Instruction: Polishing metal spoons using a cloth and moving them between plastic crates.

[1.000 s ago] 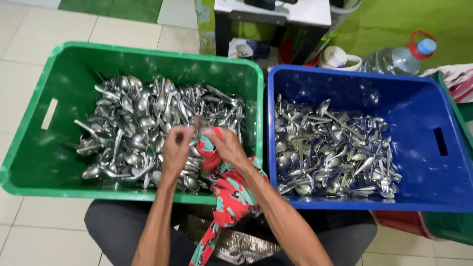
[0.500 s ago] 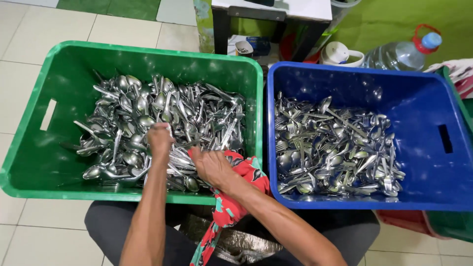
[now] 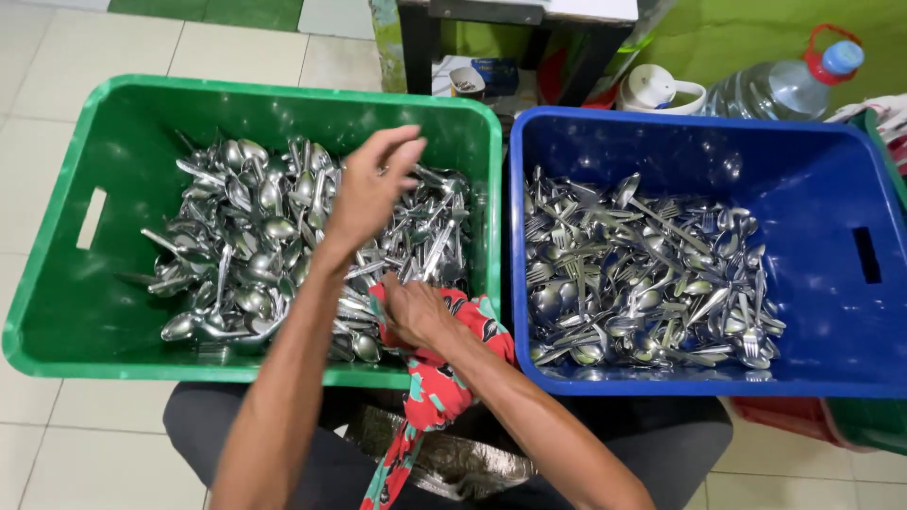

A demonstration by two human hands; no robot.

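Observation:
A green crate (image 3: 57, 274) on the left holds a heap of metal spoons (image 3: 255, 236). A blue crate (image 3: 850, 170) on the right holds mixed metal spoons and forks (image 3: 642, 274). My left hand (image 3: 368, 189) hovers above the spoons in the green crate, with loosely spread fingers and nothing visible in them. At the green crate's near right corner, my right hand (image 3: 416, 312) grips a red patterned cloth (image 3: 435, 387). The cloth hangs over the crate's rim towards my lap.
Both crates stand side by side on a pale tiled floor (image 3: 57, 57). Behind them are a dark table leg (image 3: 416, 47), a white lidded jug (image 3: 657, 90) and a large water bottle (image 3: 784, 85). A foil-like sheet (image 3: 453, 463) lies on my lap.
My left hand has risen off the spoon heap and moved right and away from me. My right hand has stayed at the crate's near corner on the cloth.

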